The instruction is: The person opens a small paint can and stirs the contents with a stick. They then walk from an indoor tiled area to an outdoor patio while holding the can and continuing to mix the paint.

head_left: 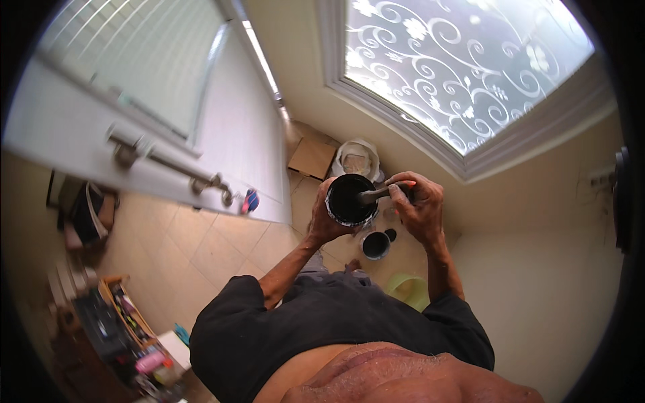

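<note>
Up in front of my chest, my left hand is wrapped round the side of a round black pot with whitish smears on its rim. The pot tilts so that its dark inside shows. From the right, my right hand grips a slim tool with a grey end and a bit of orange-red at the fingers. Its grey end lies inside the pot's mouth. I cannot make out whether it is a brush or a spatula, and the pot's contents are too dark to tell.
Below on the tiled floor stand a dark-lined cup, a small black disc, a white bag-lined container, a cardboard box and a pale green basin. An open white door is at left; a patterned window is at right.
</note>
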Action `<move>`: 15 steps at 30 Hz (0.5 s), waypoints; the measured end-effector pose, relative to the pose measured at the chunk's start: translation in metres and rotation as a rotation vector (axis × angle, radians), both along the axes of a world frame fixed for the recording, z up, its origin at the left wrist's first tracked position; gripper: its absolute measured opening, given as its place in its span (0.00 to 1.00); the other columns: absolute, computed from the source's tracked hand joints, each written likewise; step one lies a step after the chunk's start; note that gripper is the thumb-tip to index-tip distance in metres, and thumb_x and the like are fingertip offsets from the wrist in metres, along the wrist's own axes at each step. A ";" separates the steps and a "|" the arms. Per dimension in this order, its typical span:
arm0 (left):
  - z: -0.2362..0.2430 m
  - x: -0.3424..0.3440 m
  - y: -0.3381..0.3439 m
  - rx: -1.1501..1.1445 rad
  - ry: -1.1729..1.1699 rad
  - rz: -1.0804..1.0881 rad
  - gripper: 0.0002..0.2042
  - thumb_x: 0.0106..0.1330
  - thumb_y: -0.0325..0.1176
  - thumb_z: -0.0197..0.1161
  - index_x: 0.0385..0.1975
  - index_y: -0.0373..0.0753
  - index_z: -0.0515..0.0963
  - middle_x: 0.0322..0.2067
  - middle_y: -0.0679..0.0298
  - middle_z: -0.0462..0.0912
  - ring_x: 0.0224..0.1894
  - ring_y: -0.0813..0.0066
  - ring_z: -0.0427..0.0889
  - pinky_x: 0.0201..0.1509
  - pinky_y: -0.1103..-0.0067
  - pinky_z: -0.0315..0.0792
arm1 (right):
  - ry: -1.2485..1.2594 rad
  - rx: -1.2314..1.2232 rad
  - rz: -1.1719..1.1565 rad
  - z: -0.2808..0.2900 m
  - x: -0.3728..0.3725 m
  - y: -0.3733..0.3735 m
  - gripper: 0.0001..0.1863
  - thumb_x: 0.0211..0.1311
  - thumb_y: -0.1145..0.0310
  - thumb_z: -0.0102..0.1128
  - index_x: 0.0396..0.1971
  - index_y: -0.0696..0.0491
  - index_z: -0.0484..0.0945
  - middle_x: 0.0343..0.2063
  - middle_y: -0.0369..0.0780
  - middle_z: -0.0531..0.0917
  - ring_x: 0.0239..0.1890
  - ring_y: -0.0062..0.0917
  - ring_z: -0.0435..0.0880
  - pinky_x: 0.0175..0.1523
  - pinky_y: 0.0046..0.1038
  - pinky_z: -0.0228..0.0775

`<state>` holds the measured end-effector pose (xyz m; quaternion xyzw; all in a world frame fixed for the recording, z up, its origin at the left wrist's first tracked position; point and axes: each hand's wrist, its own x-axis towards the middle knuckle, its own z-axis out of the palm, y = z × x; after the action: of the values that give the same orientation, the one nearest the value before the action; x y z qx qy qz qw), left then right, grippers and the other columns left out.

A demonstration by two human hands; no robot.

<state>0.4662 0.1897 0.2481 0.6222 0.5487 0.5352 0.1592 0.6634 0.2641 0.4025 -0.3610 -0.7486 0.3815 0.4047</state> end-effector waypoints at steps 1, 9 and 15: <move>0.014 -0.004 -0.021 0.003 -0.007 0.032 0.53 0.35 0.40 0.86 0.65 0.38 0.61 0.59 0.55 0.71 0.63 0.56 0.71 0.69 0.64 0.66 | -0.001 0.014 0.077 0.014 -0.010 -0.009 0.08 0.52 0.74 0.66 0.33 0.59 0.83 0.24 0.39 0.83 0.23 0.21 0.79 0.31 0.23 0.70; 0.067 -0.038 -0.158 0.085 -0.172 0.288 0.47 0.33 0.37 0.85 0.60 0.38 0.70 0.56 0.52 0.76 0.60 0.50 0.75 0.65 0.62 0.69 | -0.046 0.179 0.460 0.055 -0.086 -0.087 0.08 0.51 0.76 0.67 0.33 0.54 0.85 0.25 0.40 0.85 0.28 0.28 0.86 0.35 0.26 0.74; 0.079 -0.077 -0.246 0.027 -0.096 0.615 0.47 0.32 0.34 0.84 0.61 0.37 0.70 0.55 0.52 0.77 0.60 0.50 0.76 0.66 0.62 0.69 | -0.083 0.326 0.792 0.064 -0.175 -0.141 0.11 0.49 0.75 0.69 0.36 0.54 0.84 0.25 0.41 0.85 0.28 0.31 0.86 0.37 0.30 0.76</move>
<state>0.3890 -0.0563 0.3270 0.4030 0.6958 0.5944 0.0073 0.4887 0.1231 0.4670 0.0078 -0.8955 0.3694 0.2481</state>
